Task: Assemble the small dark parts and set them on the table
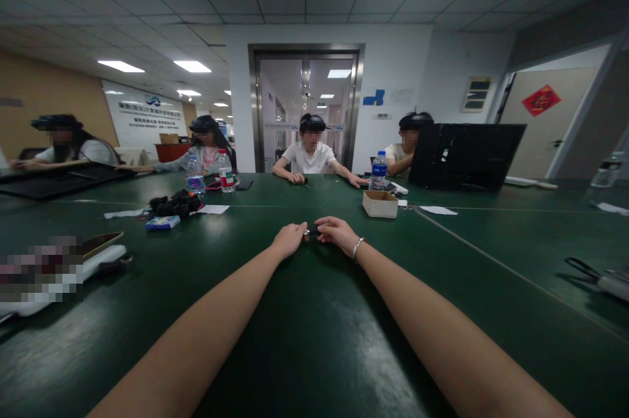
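Observation:
Both my arms reach forward over the dark green table (295,313). Between my hands is a small dark object (313,232) with a shiny metal end, too small to name. My left hand (289,241) is closed in a pinch at the metal end, on the left. From the right, my right hand (337,236), with a silver bracelet (358,247) at the wrist, pinches the dark part between bent fingers. My fingertips hide some of the object, just above the tabletop.
Across the table sit several people with headsets. A small open box (380,204) and a blue-labelled bottle (379,171) stand ahead right, near a black monitor (464,156). Ahead left are a black cable bundle (175,203), a blue-white packet (162,223) and a red-labelled bottle (226,172).

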The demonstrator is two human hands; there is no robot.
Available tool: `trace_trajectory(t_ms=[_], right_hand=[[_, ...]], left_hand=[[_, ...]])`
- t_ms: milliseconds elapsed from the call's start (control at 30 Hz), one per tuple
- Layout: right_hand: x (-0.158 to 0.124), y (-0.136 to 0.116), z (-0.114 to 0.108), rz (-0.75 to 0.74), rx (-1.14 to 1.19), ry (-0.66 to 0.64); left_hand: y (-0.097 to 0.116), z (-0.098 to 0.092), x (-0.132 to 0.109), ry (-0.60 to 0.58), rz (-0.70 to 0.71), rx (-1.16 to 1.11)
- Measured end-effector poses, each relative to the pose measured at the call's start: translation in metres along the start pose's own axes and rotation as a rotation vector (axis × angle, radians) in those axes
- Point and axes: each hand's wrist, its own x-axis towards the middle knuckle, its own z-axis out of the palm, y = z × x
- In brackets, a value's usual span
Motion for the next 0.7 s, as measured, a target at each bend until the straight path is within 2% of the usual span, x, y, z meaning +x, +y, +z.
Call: trace_trajectory(t_ms=[100, 267, 400, 567, 700], right_hand=[[-0.0009, -0.0005, 0.0005, -0.007, 0.016, 0.002], [-0.0011, -0.0002, 0.0004, -0.003, 0.019, -0.013], [-0.0009, 0.0002, -0.0001, -0.014, 0.036, -0.004], [0.0000, 0.0015, -0.0007, -0.018, 0.010, -0.019], [-0.0001, 0.0009, -0.0006, -0.016, 0.001, -0.021]], left_hand=[[-0.0022, 0.0013, 0.0020, 0.035, 0.025, -0.013], [-0.0032, 0.0017, 0.0025, 0.001, 0.004, 0.015], [-0.0018, 0.0008, 0.0013, 0.054, 0.019, -0.021], [-0.0012, 0.0013, 0.0012, 0.017, -0.002, 0.010], [-0.0007, 0.0014, 0.0001, 0.050, 0.050, -0.017]])
